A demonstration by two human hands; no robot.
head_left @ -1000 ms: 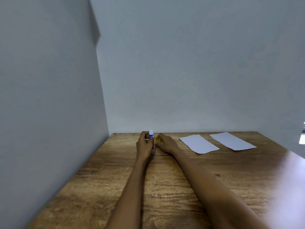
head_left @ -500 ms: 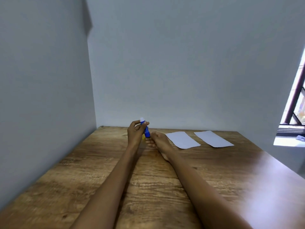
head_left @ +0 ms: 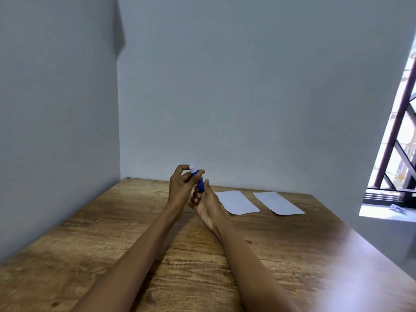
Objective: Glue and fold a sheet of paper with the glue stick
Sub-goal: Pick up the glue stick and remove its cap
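Now | left hand (head_left: 180,190) grip: pinches glue stick (head_left: 198,181), white tip up | right hand (head_left: 206,204) grip: curled round its base

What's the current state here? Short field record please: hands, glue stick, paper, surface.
left hand: grips the upper part of the glue stick, fingers curled near its white end
right hand: holds the lower end of the glue stick, palm turned up
glue stick: blue body, white top end, tilted, held above the table by both hands
paper: two white sheets, near sheet and far sheet, flat, side by side, apart, unfolded
table: wooden, set against grey walls
window: barred, at the right
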